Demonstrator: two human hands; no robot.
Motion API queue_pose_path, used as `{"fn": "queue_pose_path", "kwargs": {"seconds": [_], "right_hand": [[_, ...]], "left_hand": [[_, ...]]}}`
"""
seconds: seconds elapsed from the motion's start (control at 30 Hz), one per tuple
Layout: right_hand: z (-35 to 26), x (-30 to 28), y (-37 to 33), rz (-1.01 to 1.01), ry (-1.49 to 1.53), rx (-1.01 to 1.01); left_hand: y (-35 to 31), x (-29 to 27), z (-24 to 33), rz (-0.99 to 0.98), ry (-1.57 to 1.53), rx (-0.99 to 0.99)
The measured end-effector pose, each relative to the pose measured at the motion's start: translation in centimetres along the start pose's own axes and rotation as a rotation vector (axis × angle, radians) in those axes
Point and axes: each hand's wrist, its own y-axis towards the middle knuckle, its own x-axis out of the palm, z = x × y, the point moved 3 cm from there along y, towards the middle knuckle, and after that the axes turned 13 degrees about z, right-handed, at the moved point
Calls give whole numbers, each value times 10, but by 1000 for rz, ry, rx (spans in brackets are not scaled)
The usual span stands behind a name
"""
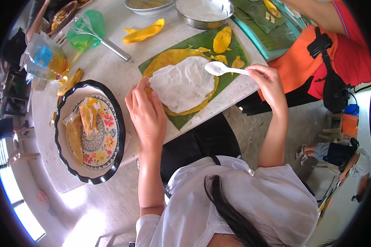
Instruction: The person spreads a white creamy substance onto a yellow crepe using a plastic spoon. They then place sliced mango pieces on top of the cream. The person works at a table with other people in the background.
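Note:
A yellow crepe [163, 61] lies flat on a green banana leaf [185, 43] at the table's near edge. White cream [181, 84] covers most of its top. My right hand [268, 84] pinches the handle of a white plastic spoon [218, 68], whose bowl hovers at or just over the cream's upper right edge; contact is unclear. At the crepe's left edge my left hand [146, 109] rests with its fingers stretched out, holding nothing. Yellow mango slices [222, 40] and smaller pieces sit on the leaf beyond the spoon.
Left of my left hand stands an oval flowered dish [120, 136] holding folded crepes [75, 136]. Farther back are a whisk [115, 50], a mango piece [144, 32], an oil bottle [45, 57] and a metal bowl of cream [206, 24]. A person in red and orange [292, 61] stands at the right.

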Motion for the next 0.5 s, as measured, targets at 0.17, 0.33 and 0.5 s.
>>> {"fn": "queue_pose_path", "kwargs": {"seconds": [0.17, 0.33, 0.5], "right_hand": [[12, 3, 6, -35, -29, -39], [-2, 16, 1, 73, 30, -90], [-11, 42, -12, -143, -20, -103]], "left_hand": [[0, -1, 1, 0, -1, 2], [-1, 0, 1, -5, -15, -6], [-1, 0, -1, -1, 0, 22]]}}
